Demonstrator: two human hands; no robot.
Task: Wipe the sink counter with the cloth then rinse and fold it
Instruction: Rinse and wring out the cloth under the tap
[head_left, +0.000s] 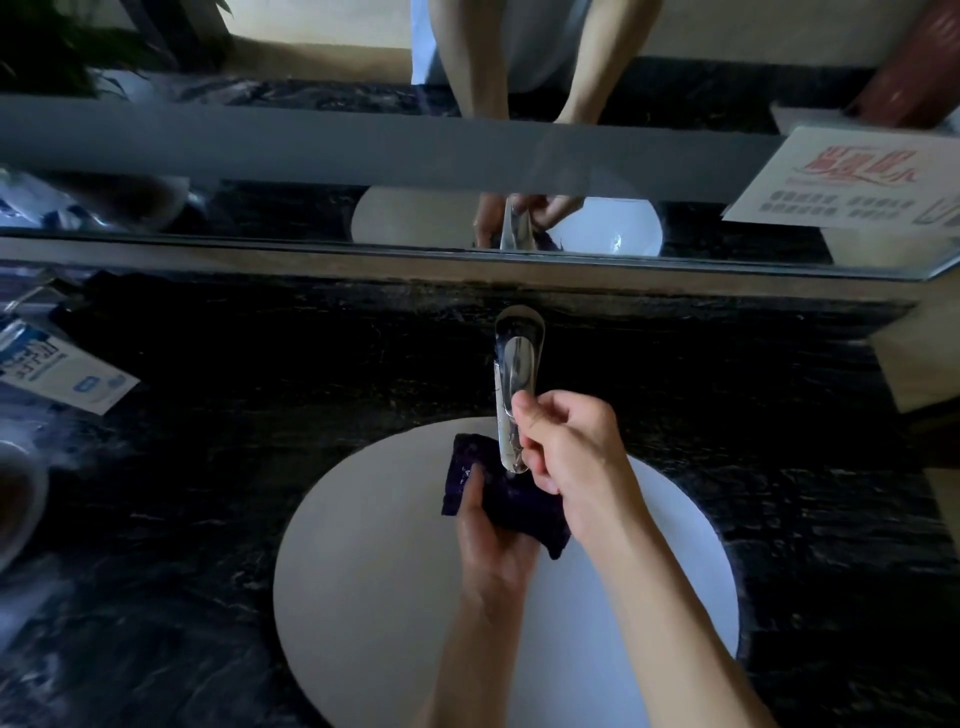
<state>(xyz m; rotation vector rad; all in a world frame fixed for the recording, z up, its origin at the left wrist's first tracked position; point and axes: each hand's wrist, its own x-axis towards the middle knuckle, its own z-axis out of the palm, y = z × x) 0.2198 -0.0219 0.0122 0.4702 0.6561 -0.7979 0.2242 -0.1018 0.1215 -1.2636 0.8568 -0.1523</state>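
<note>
A dark purple cloth (511, 506) is bunched up over the white round sink (363, 561), right under the chrome faucet (514, 384). My left hand (491, 540) grips the cloth from below. My right hand (566, 447) rests against the faucet's spout end, fingers curled around it, partly covering the cloth. Whether water runs I cannot tell. The black marble counter (234, 467) surrounds the sink.
A mirror (467, 156) runs along the back and reflects my arms and the sink. A white and blue packet (57, 374) lies on the counter at left, a round container (15, 499) at the far left edge. A printed card (852, 182) stands at the back right.
</note>
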